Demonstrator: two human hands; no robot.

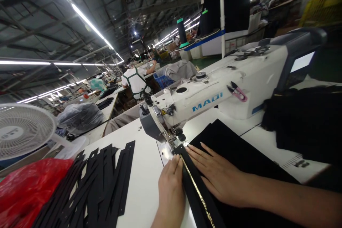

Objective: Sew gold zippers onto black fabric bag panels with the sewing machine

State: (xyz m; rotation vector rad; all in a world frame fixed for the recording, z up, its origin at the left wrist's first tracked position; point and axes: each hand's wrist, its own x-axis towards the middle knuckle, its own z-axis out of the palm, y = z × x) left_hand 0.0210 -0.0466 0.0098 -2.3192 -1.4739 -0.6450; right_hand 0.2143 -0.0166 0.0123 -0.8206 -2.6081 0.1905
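A black zipper (pixel 196 188) with gold teeth runs from the lower edge of the view up to the presser foot of a white sewing machine (pixel 208 96). My left hand (pixel 171 185) is closed on its left edge just before the needle, thumb and fingers pressed together. My right hand (pixel 219 174) lies flat, fingers stretched out, over the zipper's right side and a black fabric panel (pixel 232 146). The panel spreads to the right across the table, partly under my right forearm. Exactly how zipper and panel overlap beneath the hand is hidden.
Many black strips (pixel 104 185) lie on the left of the white table, beside a red plastic bag (pixel 29 188) and a white fan (pixel 21 131). Pink thread snips (pixel 237 92) rest on the machine arm. Dark fabric (pixel 307 124) is piled right. A co-worker (pixel 136 80) sits ahead.
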